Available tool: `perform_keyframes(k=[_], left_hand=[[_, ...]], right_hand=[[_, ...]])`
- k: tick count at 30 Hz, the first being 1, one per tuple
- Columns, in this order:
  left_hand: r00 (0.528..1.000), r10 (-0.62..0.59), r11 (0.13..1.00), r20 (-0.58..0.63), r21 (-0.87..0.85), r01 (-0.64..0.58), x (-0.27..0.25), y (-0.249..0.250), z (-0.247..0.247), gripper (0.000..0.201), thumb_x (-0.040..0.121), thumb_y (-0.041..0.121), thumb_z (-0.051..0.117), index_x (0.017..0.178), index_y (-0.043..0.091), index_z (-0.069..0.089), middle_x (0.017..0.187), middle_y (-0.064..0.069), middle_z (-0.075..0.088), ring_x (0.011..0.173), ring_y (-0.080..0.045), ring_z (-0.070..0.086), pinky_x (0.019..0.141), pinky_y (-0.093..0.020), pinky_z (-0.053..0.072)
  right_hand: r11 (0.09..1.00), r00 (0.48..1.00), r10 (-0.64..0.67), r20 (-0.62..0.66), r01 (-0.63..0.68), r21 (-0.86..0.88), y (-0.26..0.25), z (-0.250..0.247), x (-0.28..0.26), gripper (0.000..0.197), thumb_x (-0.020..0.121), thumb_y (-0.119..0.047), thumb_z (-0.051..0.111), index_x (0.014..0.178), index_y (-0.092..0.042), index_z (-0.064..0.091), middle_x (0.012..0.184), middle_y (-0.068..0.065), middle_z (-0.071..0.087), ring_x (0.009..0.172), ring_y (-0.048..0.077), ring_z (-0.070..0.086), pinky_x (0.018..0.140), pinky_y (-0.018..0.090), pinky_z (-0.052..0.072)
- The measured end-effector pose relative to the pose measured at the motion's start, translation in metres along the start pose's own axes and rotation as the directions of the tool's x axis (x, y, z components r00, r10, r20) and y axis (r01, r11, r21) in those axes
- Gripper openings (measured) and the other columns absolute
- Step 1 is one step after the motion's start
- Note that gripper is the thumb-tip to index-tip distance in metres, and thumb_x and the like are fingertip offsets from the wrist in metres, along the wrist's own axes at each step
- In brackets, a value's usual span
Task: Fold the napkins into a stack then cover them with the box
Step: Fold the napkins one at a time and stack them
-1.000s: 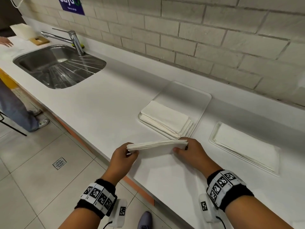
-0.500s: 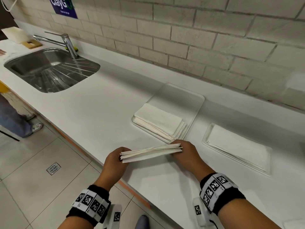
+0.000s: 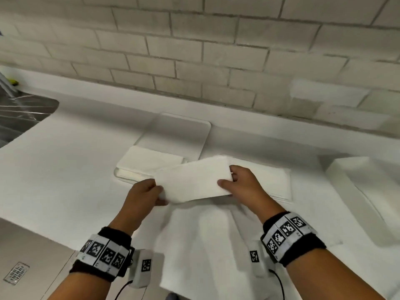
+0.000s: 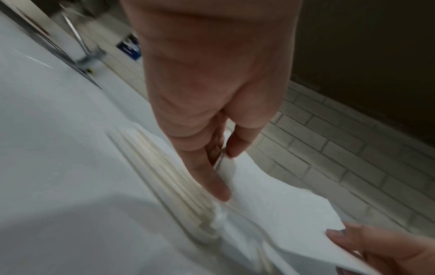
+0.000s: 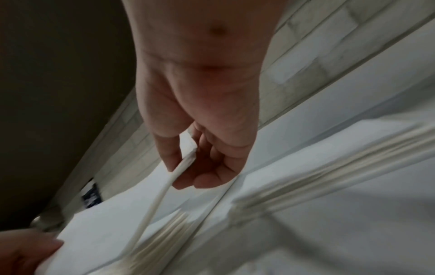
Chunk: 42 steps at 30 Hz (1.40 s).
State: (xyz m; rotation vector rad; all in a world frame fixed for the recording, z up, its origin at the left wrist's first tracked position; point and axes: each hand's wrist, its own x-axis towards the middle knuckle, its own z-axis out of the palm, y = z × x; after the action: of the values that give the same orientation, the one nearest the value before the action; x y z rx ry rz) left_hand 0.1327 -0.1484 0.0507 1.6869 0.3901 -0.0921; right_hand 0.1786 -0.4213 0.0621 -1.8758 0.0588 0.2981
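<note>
I hold a folded white napkin (image 3: 192,179) in the air by its two short ends. My left hand (image 3: 160,194) pinches the left end, thumb on top. My right hand (image 3: 227,177) pinches the right end. The napkin hangs just in front of a stack of folded napkins (image 3: 149,159), which lies at the near end of a clear tray (image 3: 184,126). In the left wrist view my fingers (image 4: 212,178) clamp the napkin (image 4: 270,204) beside the stack's layered edges (image 4: 169,173). The right wrist view shows my fingers (image 5: 169,154) nipping the napkin's thin edge (image 5: 160,195).
A second tray of flat unfolded napkins (image 3: 279,180) lies behind my right hand. A white box (image 3: 368,191) stands on the counter at the right. The steel sink (image 3: 21,118) is at the far left. A brick wall (image 3: 216,50) runs along the back.
Both hands have carried the napkin forward and up from the counter's front edge toward the tray's stack. Its flat face now shows instead of its edge. The head view has swung right and closer.
</note>
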Motion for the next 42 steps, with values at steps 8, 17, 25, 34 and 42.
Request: perform_keyframes(k=[8, 17, 25, 34, 42], left_hand=[[0.970, 0.049, 0.947, 0.239, 0.297, -0.121, 0.064, 0.052, 0.134, 0.023, 0.089, 0.005, 0.051, 0.066, 0.001, 0.054, 0.056, -0.012, 0.051, 0.045, -0.023, 0.052, 0.053, -0.029, 0.043], [0.966, -0.007, 0.889, 0.259, 0.444, -0.113, 0.093, 0.046, 0.196, 0.018, 0.087, 0.003, 0.049, 0.077, -0.010, 0.058, 0.069, -0.015, 0.054, 0.045, -0.025, 0.055, 0.040, -0.024, 0.042], [0.973, 0.017, 0.920, 0.230, 0.378, -0.106, 0.098, 0.027, 0.197, 0.010, 0.093, 0.002, 0.057, 0.087, 0.004, 0.064, 0.084, -0.011, 0.059, 0.067, -0.026, 0.062, 0.050, -0.029, 0.060], [0.950, 0.222, 0.797, 0.219, 0.520, -0.306, 0.102, 0.021, 0.192, 0.047, 0.094, 0.013, 0.061, 0.140, 0.010, 0.050, 0.122, -0.012, 0.060, 0.104, -0.027, 0.062, 0.085, -0.033, 0.056], [0.735, 0.268, 0.194, 0.623, 0.712, -0.675, 0.060, 0.010, 0.192, 0.037, 0.095, 0.020, 0.047, 0.129, 0.015, 0.061, 0.127, -0.005, 0.058, 0.114, -0.026, 0.055, 0.092, -0.040, 0.049]], right_hand=[[0.980, 0.910, 0.157, -0.385, -0.096, 0.172, 0.033, -0.103, 0.002, 0.022, 0.086, -0.004, 0.071, 0.106, -0.008, 0.063, 0.099, 0.013, 0.070, 0.078, 0.023, 0.070, 0.049, 0.019, 0.054], [0.971, 0.836, 0.237, -0.495, -0.182, 0.157, 0.083, -0.124, 0.009, 0.033, 0.084, -0.007, 0.074, 0.113, -0.007, 0.060, 0.110, 0.016, 0.067, 0.089, 0.032, 0.072, 0.065, 0.038, 0.063], [0.973, 0.850, 0.136, -0.509, -0.211, -0.091, 0.089, -0.118, 0.011, 0.030, 0.085, -0.011, 0.074, 0.113, -0.008, 0.062, 0.099, 0.002, 0.065, 0.085, 0.021, 0.066, 0.079, 0.040, 0.061], [0.854, 0.837, -0.057, -0.544, -0.241, -0.462, 0.084, -0.111, 0.004, 0.063, 0.085, -0.027, 0.074, 0.140, -0.016, 0.044, 0.126, 0.012, 0.054, 0.115, 0.031, 0.053, 0.092, 0.041, 0.051], [0.485, 0.969, -0.222, -0.111, 0.011, -0.874, 0.080, -0.085, -0.010, 0.030, 0.100, -0.031, 0.044, 0.119, -0.021, 0.065, 0.117, 0.001, 0.059, 0.109, 0.026, 0.055, 0.085, 0.041, 0.047]])
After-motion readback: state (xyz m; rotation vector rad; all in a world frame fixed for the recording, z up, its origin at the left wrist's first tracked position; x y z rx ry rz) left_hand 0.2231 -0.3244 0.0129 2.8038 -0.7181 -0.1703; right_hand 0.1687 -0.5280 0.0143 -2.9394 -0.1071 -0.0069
